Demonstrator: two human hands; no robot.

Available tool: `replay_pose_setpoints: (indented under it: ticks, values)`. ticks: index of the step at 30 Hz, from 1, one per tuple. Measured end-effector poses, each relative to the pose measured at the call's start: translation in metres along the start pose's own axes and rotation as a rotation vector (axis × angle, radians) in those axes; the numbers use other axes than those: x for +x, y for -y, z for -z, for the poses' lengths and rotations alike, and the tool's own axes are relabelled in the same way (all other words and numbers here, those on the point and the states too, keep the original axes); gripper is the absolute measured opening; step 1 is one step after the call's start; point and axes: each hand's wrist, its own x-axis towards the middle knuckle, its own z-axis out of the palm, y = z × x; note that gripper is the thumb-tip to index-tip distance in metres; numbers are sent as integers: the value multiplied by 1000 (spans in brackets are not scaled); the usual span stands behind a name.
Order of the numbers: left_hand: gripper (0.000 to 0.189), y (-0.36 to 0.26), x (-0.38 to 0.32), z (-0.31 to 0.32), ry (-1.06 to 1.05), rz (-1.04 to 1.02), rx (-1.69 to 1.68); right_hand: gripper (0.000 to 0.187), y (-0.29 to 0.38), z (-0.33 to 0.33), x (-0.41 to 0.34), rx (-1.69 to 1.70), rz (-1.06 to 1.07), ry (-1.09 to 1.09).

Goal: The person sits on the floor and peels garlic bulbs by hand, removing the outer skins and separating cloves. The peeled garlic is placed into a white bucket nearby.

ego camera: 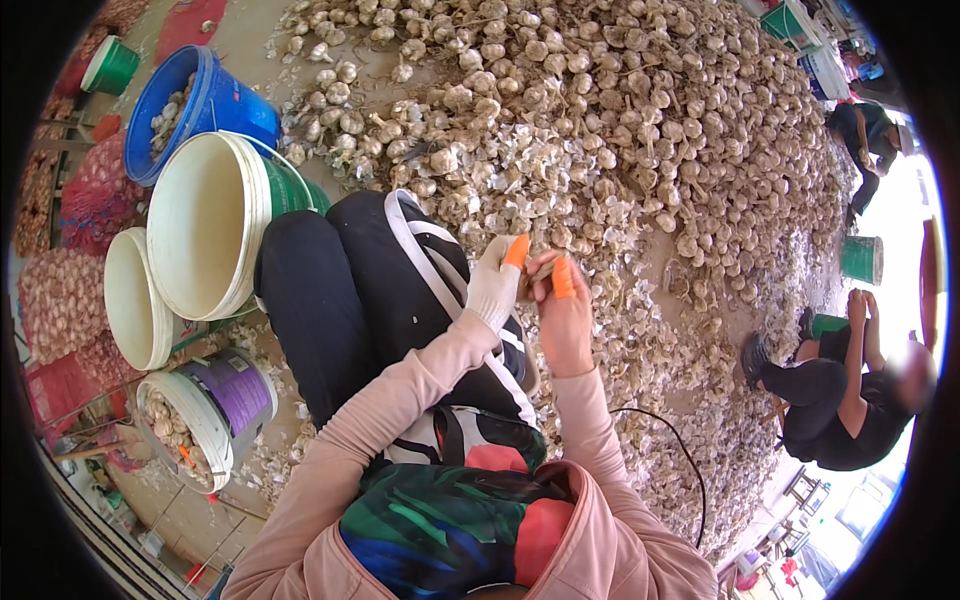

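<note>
My left hand [491, 283] wears a white knit glove with an orange finger cot on the thumb. Bare except for another orange cot on its thumb, my right hand [564, 319] meets it above the heap and is slightly blurred. Pinched between the fingers of both hands is a small brownish piece of garlic [534, 283], mostly hidden, so whole bulb or part cannot be told. Just beyond the hands lie loose garlic skins [529, 176]. A wide heap of dry garlic bulbs [645, 90] spreads ahead and to the right.
At my left stand an open white-and-green bucket [206, 225], a blue bucket [166, 112] holding garlic, a second white bucket [135, 300] and a purple-labelled bucket [236, 397] with garlic. Red mesh sacks [64, 300] lie beyond. A person [844, 397] sits at far right. A black cable [686, 450] curves nearby.
</note>
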Motion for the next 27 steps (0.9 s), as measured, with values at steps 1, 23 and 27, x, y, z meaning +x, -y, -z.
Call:
replay_pose_setpoints:
  ticks: [1,23,27]
  values:
    - [23,10,1,0,-83,-5,39,21,-5,-5,-6,46,-34,21]
    - [30,50,-15,-19,337,231,-37,19,22,62,-67,-274,63,136]
    - [29,25,-24,-29,393,270,-75,23,25,54,-62,463,105,162]
